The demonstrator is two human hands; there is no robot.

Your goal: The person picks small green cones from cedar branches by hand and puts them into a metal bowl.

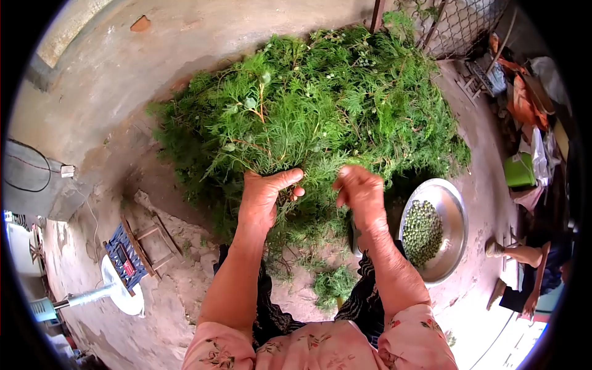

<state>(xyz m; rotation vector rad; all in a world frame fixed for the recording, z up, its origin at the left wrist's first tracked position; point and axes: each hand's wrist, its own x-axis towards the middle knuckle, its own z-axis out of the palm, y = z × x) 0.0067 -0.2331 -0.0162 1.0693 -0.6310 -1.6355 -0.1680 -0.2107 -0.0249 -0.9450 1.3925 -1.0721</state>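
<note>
- Holding a green sprig (280,161) with my left hand (271,188), I keep that grip clamped, thumb laid across the stems and fingers folded beneath, which seems meant to steady it in front of me.
- My right hand (357,185) sits just beside it, fingers curled in toward the thumb; I cannot tell whether that grip closes on anything (the hand is blurred and the leaves are thick behind it).
- The sprig is between me and the heap of branches (370,92), its fronds merging with the rest, so where it ends is hard to say.
- The heap spreads over the floor (166,203) right ahead of my knees, probably so that I can reach it without getting up.
- By my right leg stands a metal bowl (455,246), and I judge that it is there to suit the right hand, the nearer of the two.
- Small round green pods (422,234) lie inside, gathered toward the side nearer my leg; the high rim should keep them from rolling off.
- Between my feet rests a loose tuft (333,287), apart from the heap and touched by neither hand.
</note>
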